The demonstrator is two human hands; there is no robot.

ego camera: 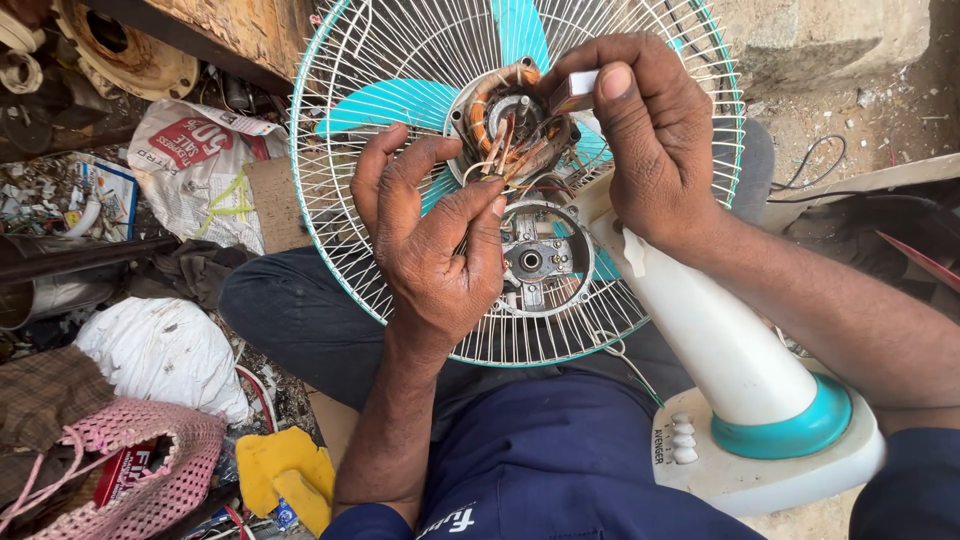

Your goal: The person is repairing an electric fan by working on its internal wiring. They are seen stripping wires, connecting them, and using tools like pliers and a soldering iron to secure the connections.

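Here left hand point(432, 240) pinches wires point(500, 150), tips hidden; right hand point(650, 130) grips small block point(575, 90).

A pink woven basket point(150, 470), yellow cloth point(285, 470) and white sack point(165, 355) lie on littered ground.

Exposed copper-wound fan motor point(505, 125), tilted

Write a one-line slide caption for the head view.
Left hand pinches wires at the exposed copper-wound fan motor; right hand holds a small white block above the white wire grille.
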